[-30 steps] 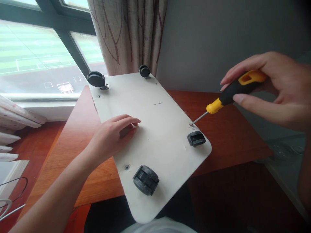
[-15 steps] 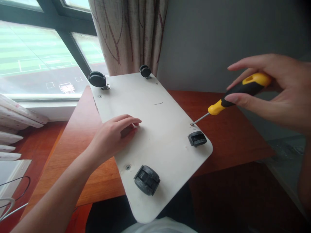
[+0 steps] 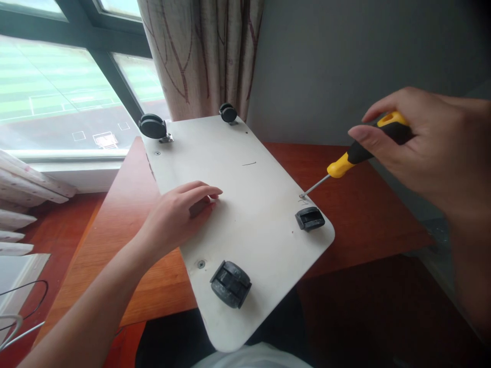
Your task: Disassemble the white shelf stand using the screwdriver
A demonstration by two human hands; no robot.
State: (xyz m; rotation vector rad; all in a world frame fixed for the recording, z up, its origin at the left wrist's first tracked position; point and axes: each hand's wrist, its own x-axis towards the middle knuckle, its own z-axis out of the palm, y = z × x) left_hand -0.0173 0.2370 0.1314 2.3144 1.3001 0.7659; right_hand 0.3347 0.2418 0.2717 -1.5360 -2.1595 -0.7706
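Note:
A white board (image 3: 245,204) with black caster wheels lies upside down on a red-brown wooden table (image 3: 356,204). My left hand (image 3: 178,214) rests on the board's left side, fingers curved and spread, pressing it down. My right hand (image 3: 425,148) is closed round the black-and-yellow handle of a screwdriver (image 3: 345,163). Its metal tip sits on a screw (image 3: 302,196) at the board's right edge, just above a caster (image 3: 309,218). Another caster (image 3: 230,284) stands near the front edge, two more (image 3: 152,125) at the far corners.
A patterned curtain (image 3: 199,51) hangs behind the board, with a large window (image 3: 57,76) to the left and a grey wall at the right. A screw head (image 3: 200,264) shows by the near caster. Wires (image 3: 19,306) lie at the lower left.
My right hand has turned on the screwdriver handle, its fingers rolling over the top. The tip has stayed on the screw. My left hand and the board have not moved.

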